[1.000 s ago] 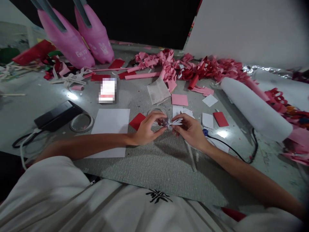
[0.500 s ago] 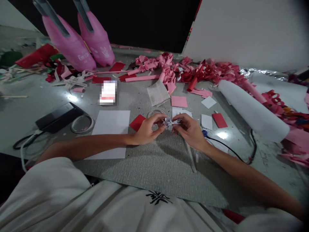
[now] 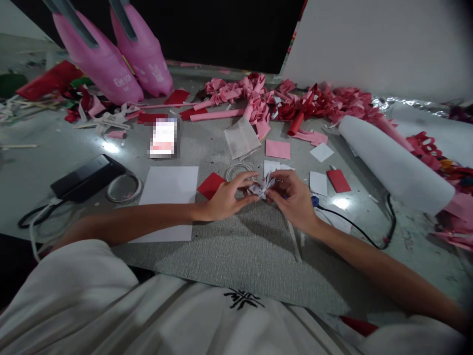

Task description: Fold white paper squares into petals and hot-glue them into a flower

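Observation:
A small white folded paper piece (image 3: 261,188), fanned like petals, is pinched between both hands just above a grey textured mat (image 3: 236,256). My left hand (image 3: 226,198) grips its left side with thumb and fingers closed. My right hand (image 3: 293,199) closes on its right side. A red paper square (image 3: 210,185) lies just left of my left hand, and a clear tape ring (image 3: 236,171) lies behind the fingers.
A white sheet (image 3: 168,193), another tape roll (image 3: 123,187) and a black device (image 3: 86,176) with cable lie to the left. A white paper roll (image 3: 391,165), a black cable (image 3: 369,236), red and pink paper scraps (image 3: 295,106) and two pink bottles (image 3: 121,64) ring the work area.
The paper piece has been gathered tighter; its white petals, spread out to the right a second ago, are now bunched between the fingers. Both hands stay in nearly the same place.

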### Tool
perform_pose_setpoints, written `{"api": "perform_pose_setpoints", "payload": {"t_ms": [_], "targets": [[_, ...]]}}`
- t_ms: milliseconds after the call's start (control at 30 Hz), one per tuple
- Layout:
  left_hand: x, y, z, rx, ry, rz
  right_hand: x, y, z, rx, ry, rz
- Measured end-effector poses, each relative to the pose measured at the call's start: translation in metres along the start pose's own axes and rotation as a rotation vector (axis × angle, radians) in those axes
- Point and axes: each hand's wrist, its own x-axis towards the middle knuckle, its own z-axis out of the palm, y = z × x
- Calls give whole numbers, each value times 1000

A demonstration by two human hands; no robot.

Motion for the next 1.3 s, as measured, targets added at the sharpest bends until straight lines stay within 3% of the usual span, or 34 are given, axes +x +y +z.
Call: {"api": "perform_pose_setpoints", "payload": {"t_ms": [167, 300, 467, 667, 767, 967, 1133, 1300], "targets": [[-2, 2, 2, 83, -17, 81, -1, 3, 3, 1, 47, -7], [-2, 2, 1, 98, -28, 85, -8, 8, 8, -165, 120, -114], [-2, 1, 1, 23, -50, 8, -8, 6, 8, -310, 87, -239], [-2, -2, 5, -79, -11, -23, -2, -5, 7, -289, 2, -250], [-3, -2, 6, -104, 45, -22, -2, -12, 7, -274, -20, -199], [-5, -2, 6, -70, 1, 24, -2, -14, 4, -94, 39, 27], [-6, -2, 6, -14, 9, 66, 1, -18, 3, -28, -67, 146], [-10, 2, 8, 66, 58, 68, -4, -20, 7, -163, -97, 59]]}}
